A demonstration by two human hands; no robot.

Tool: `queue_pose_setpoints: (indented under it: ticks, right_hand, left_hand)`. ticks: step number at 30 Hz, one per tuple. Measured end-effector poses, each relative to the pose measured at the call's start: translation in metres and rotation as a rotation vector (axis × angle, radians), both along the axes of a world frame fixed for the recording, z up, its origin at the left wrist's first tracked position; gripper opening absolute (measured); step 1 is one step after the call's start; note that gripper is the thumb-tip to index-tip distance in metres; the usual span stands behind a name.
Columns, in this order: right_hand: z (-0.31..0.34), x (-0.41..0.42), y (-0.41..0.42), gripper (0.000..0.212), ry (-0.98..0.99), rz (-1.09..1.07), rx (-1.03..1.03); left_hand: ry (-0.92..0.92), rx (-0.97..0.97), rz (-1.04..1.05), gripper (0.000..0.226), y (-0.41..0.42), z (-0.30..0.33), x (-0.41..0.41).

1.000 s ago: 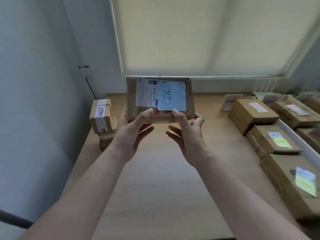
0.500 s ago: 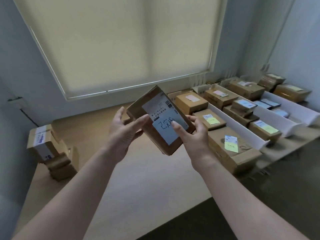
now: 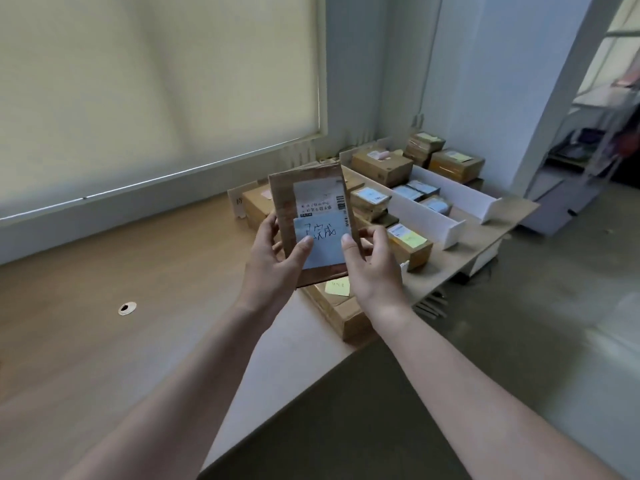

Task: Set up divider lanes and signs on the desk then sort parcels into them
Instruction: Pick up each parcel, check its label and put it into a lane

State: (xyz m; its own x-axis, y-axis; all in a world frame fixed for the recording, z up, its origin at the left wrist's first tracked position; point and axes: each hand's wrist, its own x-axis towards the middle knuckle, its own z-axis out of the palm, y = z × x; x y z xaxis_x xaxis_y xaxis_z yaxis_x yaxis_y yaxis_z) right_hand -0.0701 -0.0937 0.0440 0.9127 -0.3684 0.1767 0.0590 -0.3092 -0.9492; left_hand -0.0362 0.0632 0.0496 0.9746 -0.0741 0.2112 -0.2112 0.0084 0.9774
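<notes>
Parcel [image 3: 313, 216] sits upright in my view, a flat brown cardboard box held in the air above the near right part of the table [image 3: 104, 341], its printed label and a pale blue handwritten note facing me. My left hand [image 3: 273, 268] grips its left edge, thumb laid flat on the note and the other fingers curled behind the box. My right hand [image 3: 372, 268] grips the right edge the same way, thumb on the note, fingers wrapped round the back. Just under the parcel a larger box [image 3: 341, 306] with a yellow note lies near the table's front edge, which cuts diagonally toward the dark floor [image 3: 519, 341]. To the left I see a wide stretch of bare wood with a small round cable hole [image 3: 127, 308]. Beyond my hands, white dividers [image 3: 420, 216] run across the table and form lanes, each lane holding brown parcels with coloured notes; the dividers' near ends reach close to the table's right edge. A white sign [image 3: 237, 202] stands just left of the nearest lane, partly hidden. Behind everything, a drawn window blind [image 3: 156, 81] fills the wall.
</notes>
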Motion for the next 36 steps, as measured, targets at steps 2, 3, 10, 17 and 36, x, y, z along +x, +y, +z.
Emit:
queue_pose_setpoints:
  ticks: [2, 3, 10, 17, 36]
  right_hand:
    - [-0.006, 0.013, -0.034, 0.028, 0.01, -0.023, -0.031]
    - [-0.008, 0.019, -0.05, 0.029, 0.019, -0.034, -0.043]
    - [-0.033, 0.09, -0.16, 0.026, 0.031, -0.215, -0.248]
    - [-0.041, 0.175, -0.276, 0.015, 0.088, -0.361, -0.269]
    - [-0.093, 0.373, -0.609, 0.024, 0.269, -0.151, -0.326]
  left_hand:
    - [0.005, 0.022, -0.032, 0.059, -0.034, -0.002, 0.018]
    - [0.003, 0.041, -0.041, 0.058, -0.049, -0.003, 0.028]
    - [-0.115, 0.257, -0.046, 0.053, -0.169, -0.032, 0.117]
    - [-0.172, 0.393, -0.135, 0.08, -0.291, -0.054, 0.222]
    - [-0.062, 0.551, -0.043, 0.057, -0.61, -0.102, 0.386]
